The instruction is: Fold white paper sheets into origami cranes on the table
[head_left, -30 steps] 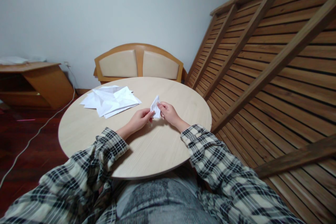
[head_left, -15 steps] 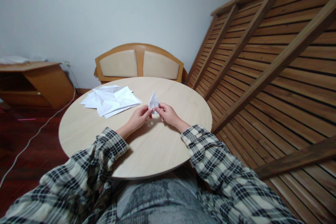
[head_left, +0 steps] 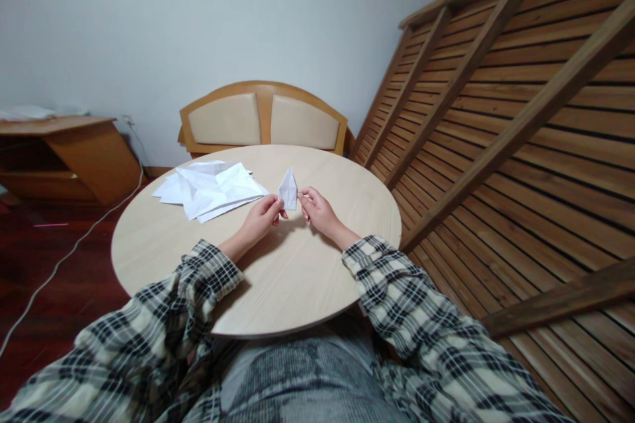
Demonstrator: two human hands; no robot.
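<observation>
A small folded white paper piece (head_left: 288,189) stands upright with its point up, just above the round light-wood table (head_left: 278,277). My left hand (head_left: 260,219) pinches its lower left edge with closed fingers. My right hand (head_left: 317,209) pinches its lower right corner, fingers curled in. Both hands hover near the table's middle, and plaid sleeves cover my forearms.
A loose pile of white paper sheets (head_left: 211,190) lies on the table's far left. Behind the table stands a wooden chair with beige pads (head_left: 262,120). Slatted wooden panels (head_left: 510,119) lean along the right. A low wooden cabinet (head_left: 64,155) and a white cable (head_left: 74,248) are on the left.
The folded paper turned from a tilted position to upright and rose slightly. Both hands stayed pinched on it and shifted a little away from me.
</observation>
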